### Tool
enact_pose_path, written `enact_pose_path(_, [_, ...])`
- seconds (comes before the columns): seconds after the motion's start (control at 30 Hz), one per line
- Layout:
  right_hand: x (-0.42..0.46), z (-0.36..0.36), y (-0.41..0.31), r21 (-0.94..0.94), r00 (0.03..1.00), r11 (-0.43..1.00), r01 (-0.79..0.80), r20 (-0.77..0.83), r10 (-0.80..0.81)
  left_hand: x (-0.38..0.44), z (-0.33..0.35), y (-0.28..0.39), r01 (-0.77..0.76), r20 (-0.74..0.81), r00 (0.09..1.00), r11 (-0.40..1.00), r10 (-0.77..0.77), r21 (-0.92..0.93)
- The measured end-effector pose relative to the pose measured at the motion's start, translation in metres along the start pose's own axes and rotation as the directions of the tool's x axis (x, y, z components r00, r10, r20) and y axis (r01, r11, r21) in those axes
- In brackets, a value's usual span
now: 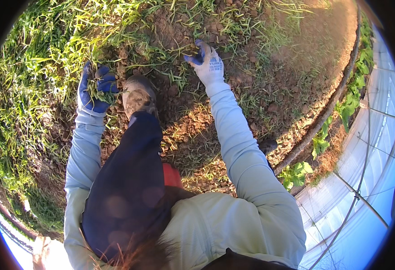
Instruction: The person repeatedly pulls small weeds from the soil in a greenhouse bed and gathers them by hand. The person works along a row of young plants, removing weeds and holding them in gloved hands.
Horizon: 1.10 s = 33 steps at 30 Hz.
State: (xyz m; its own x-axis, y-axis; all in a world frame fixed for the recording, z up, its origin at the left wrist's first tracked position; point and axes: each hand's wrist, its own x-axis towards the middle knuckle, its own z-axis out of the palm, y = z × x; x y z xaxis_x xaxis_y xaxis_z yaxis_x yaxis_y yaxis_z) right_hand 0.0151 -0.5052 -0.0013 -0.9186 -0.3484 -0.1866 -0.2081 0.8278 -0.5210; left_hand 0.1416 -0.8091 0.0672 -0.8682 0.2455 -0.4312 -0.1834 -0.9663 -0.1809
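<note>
My left hand [97, 86], in a blue-coated work glove, is closed around a bunch of green plants [99, 96] at the left of the view. Some stems show between the thumb and fingers. My right hand [205, 62], in a white knit glove with blue fingers, hovers over or touches the brown soil [170, 27]; I cannot tell which. Its thumb and fingers are apart, and nothing shows between them. Long grassy leaves [150, 62] lie on the ground between both hands.
My patterned boot [140, 98] stands between my arms, near the left hand. Dense green growth [25, 91] covers the left side. A dark hose or pipe [329, 108] curves along the right, beside leafy plants [349, 101] and plastic sheeting [379, 98]. Something red [172, 175] is below my leg.
</note>
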Motion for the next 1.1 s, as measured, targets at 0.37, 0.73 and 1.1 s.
enact_pose_path(0.37, [0.021, -0.029, -0.011, -0.373, 0.942, 0.928, 0.016, 0.317, 0.111, 0.004, 0.003, -0.001, -0.059, -0.096, 0.993, 0.995, 0.067, 0.075])
enact_pose_path(0.73, [-0.009, -0.012, 0.034, 0.362, 0.996, 0.928, -0.085, 0.013, 0.086, -0.005, -0.001, 0.006, -0.1, -0.115, 0.986, 0.982, 0.119, 0.163])
enact_pose_path(1.1, [0.041, -0.02, -0.012, -0.404, 0.989, 0.915, 0.013, 0.139, 0.047, 0.002, -0.016, 0.007, -0.084, -0.03, 0.996, 0.986, 0.089, 0.144])
